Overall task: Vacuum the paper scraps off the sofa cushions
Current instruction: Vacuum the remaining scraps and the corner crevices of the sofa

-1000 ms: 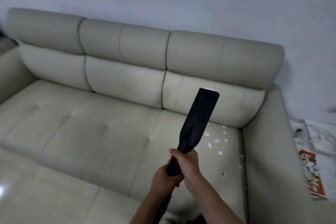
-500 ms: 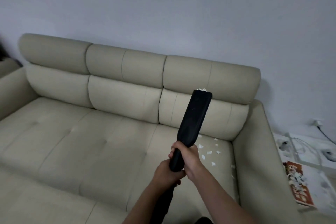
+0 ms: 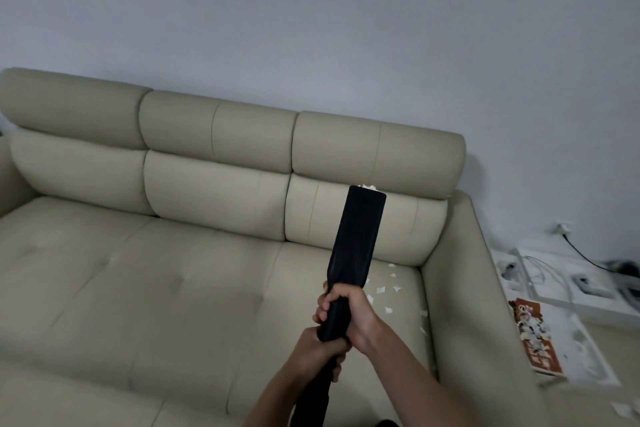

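Note:
A flat black vacuum nozzle (image 3: 356,239) points up and away over the right seat of the beige sofa (image 3: 166,288). White paper bits cling to its far tip (image 3: 367,186). My right hand (image 3: 349,314) grips the nozzle's narrow neck. Just below it, my left hand (image 3: 317,352) grips the black tube. Several small white paper scraps (image 3: 388,289) lie on the right seat cushion near the armrest, partly hidden behind the nozzle and my right hand.
The sofa's right armrest (image 3: 460,288) borders the scraps. Beyond it on the floor lie white boxes with cables (image 3: 554,281) and an orange printed box (image 3: 535,336). A wall socket (image 3: 562,228) with a black cord sits low on the grey wall.
The view has tilted up and drawn back, so the sofa sits lower in frame. The nozzle stays raised off the cushion with both hands in the same grip.

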